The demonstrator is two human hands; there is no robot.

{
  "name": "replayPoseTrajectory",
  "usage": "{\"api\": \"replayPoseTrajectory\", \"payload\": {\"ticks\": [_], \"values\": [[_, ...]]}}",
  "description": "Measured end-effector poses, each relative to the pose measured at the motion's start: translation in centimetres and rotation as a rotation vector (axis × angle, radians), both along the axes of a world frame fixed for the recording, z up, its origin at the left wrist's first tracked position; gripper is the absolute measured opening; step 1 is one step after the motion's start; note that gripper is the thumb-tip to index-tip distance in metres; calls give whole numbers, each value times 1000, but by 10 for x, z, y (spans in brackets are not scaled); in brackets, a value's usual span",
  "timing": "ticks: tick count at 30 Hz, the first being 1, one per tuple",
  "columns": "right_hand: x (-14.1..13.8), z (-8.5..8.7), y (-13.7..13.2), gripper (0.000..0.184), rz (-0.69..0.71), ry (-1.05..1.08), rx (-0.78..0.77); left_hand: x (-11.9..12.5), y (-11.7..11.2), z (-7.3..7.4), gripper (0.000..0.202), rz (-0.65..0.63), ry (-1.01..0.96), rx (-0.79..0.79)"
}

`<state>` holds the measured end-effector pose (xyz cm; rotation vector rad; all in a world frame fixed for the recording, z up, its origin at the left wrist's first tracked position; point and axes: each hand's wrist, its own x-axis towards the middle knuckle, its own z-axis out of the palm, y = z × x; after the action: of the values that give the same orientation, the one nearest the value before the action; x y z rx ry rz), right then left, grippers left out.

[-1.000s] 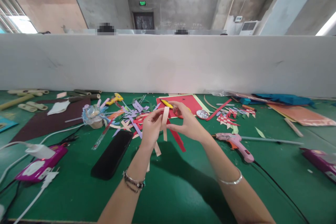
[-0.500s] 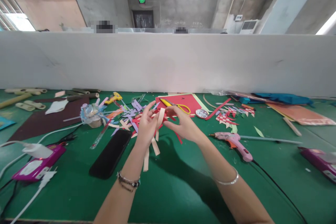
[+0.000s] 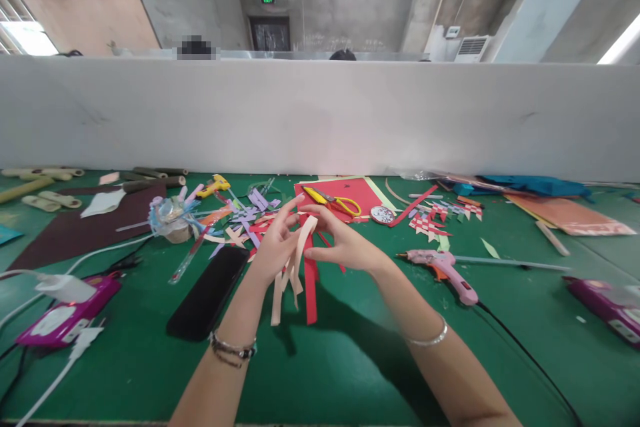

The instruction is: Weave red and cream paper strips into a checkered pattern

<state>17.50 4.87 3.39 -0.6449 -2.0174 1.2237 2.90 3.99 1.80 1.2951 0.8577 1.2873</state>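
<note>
Head view: over the green table's (image 3: 300,387) middle, the left hand (image 3: 274,245) pinches cream paper strips (image 3: 301,248) — the right hand (image 3: 345,241) curls beside a red paper strip (image 3: 311,290), its grip unclear. Loose ends suggest a part-worked piece; finished-looking checkered paper pieces (image 3: 426,227) lie toward the far edge.

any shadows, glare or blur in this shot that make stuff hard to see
In the head view, a dark shadow falls on the green table below the right hand; in that view the window glares white, a pixelated block sits above the white partition, and the far-wall writing is too faint to read.
</note>
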Motion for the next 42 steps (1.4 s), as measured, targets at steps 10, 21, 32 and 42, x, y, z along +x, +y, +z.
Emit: {"api": "replayPoseTrajectory", "payload": {"ticks": [10, 21, 32, 42], "values": [[-2, -6, 6, 38, -219, 7, -52, 1, -5, 2, 60, -57, 89, -54], [-2, 3, 3, 33, -232, 33, -223, -4, 3, 4, 51, 79, 220, 69], [7, 11, 0, 20, -180, -217, -48, -11, 0, 8, 39, 69, 252, 19], [7, 13, -5, 19, -228, -397, 223, -8, 1, 8, 21, 69, 355, 133]]}}
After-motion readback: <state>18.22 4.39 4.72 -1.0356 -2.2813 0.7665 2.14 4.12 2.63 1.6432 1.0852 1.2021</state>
